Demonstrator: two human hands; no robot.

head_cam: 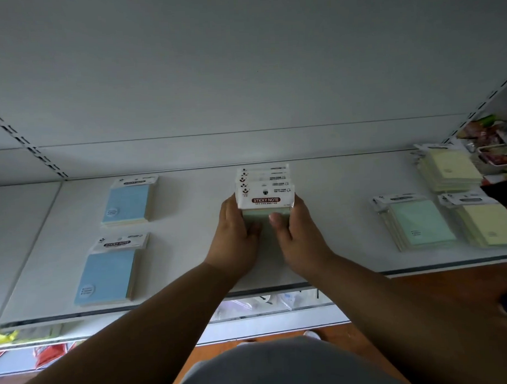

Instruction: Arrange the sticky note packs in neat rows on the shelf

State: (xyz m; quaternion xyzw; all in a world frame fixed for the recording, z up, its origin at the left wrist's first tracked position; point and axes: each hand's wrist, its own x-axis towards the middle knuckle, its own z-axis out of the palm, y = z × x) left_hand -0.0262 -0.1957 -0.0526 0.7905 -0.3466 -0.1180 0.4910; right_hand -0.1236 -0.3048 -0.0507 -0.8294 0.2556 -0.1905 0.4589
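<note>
Several green sticky note packs [265, 191] stand bunched together in the middle of the white shelf [334, 232], white header cards facing me. My left hand [236, 235] grips the bunch's left side. My right hand [300, 236] grips its right side, thumb laid across the front pack. Two blue packs lie flat at the left, one behind [127, 202] and one in front [108, 271]. At the right lie a green stack [417, 223], a yellow stack in front [489, 223] and another yellow stack behind [449, 167].
The shelf's back panel [242, 77] rises close behind the packs. Colourful packaged goods [492, 143] sit at the far right. A lower shelf with bagged items [265, 306] shows below the front edge, above a brown floor.
</note>
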